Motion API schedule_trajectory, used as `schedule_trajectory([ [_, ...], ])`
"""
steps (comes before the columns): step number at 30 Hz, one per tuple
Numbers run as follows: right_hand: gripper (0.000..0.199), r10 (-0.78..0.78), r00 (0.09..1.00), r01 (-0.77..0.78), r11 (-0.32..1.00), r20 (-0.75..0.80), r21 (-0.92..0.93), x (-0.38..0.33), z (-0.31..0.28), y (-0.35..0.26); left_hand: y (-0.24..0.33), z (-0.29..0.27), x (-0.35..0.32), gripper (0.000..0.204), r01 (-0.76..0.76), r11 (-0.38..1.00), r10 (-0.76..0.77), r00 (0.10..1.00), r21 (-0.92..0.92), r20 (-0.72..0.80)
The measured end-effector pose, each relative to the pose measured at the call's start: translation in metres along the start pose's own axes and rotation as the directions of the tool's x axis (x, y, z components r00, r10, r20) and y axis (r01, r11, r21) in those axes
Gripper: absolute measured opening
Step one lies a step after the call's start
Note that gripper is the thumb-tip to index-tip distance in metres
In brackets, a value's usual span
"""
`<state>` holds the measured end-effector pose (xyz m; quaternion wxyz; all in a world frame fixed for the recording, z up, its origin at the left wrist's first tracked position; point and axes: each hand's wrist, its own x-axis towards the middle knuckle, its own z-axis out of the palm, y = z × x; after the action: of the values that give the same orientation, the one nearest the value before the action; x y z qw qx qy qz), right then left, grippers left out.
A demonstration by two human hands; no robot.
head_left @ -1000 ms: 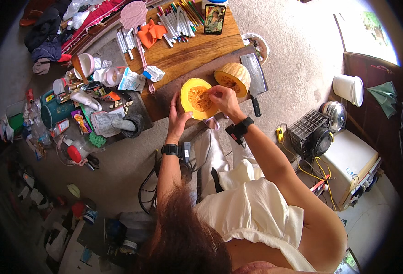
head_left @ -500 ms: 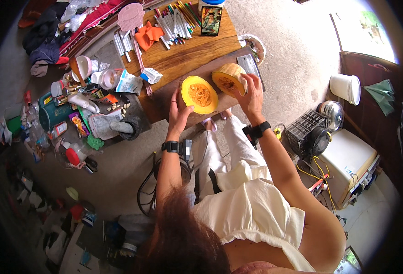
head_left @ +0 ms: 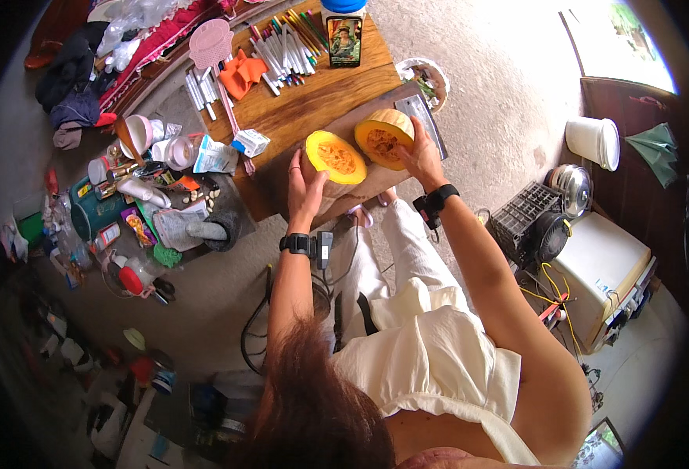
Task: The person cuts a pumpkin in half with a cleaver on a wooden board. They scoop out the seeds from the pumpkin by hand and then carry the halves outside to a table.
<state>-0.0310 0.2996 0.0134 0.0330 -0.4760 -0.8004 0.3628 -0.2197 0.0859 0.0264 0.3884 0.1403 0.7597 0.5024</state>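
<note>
Two halves of a cut pumpkin rest on a dark cutting board (head_left: 282, 178), their orange, seedy hollows showing. My left hand (head_left: 307, 190) is wrapped around the near left side of the left pumpkin half (head_left: 335, 156), thumb at its rim. On the right, my right hand (head_left: 422, 159) grips the outer edge of the right pumpkin half (head_left: 382, 139), whose cut face tilts toward me. The two halves sit close side by side. Just beyond the right half, a wide metal cleaver blade (head_left: 415, 111) lies flat on the board; its handle is not visible.
Behind the board, the wooden table (head_left: 305, 105) bears several markers (head_left: 286, 51), an orange cloth (head_left: 243, 74), a pink fly swatter (head_left: 211, 43) and an upright phone (head_left: 345, 41). A stone mortar (head_left: 221, 225) and clutter stand at the left. A basket (head_left: 430, 78) sits past the table's right edge.
The right pumpkin half has turned, so its cut face now shows more fully. The left half has tipped back a little, showing its outer rind. Both hands still hold them.
</note>
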Motion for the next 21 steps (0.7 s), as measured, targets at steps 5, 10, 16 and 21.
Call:
schedule_trajectory([
  [5, 0.065, 0.221, 0.972, -0.233, 0.931, 0.075, 0.282, 0.006, -0.014, 0.023, 0.005, 0.011, 0.019, 0.081, 0.047, 0.997, -0.046, 0.999, 0.06, -0.016],
  [10, 0.051, 0.327, 0.909, -0.414, 0.645, 0.258, 0.642, -0.016, -0.027, 0.025, 0.015, 0.019, 0.028, 0.083, 0.135, 0.949, -0.124, 0.991, 0.285, -0.057],
  [16, 0.044, 0.406, 0.838, -0.525, 0.419, 0.364, 0.741, -0.05, -0.06, 0.021, 0.033, 0.036, 0.033, 0.087, 0.171, 0.861, -0.168, 0.985, 0.479, -0.049],
  [21, 0.044, 0.394, 0.829, -0.538, 0.364, 0.398, 0.76, -0.076, -0.076, 0.006, 0.015, 0.024, 0.028, 0.091, 0.088, 0.909, -0.083, 0.996, 0.408, -0.029],
])
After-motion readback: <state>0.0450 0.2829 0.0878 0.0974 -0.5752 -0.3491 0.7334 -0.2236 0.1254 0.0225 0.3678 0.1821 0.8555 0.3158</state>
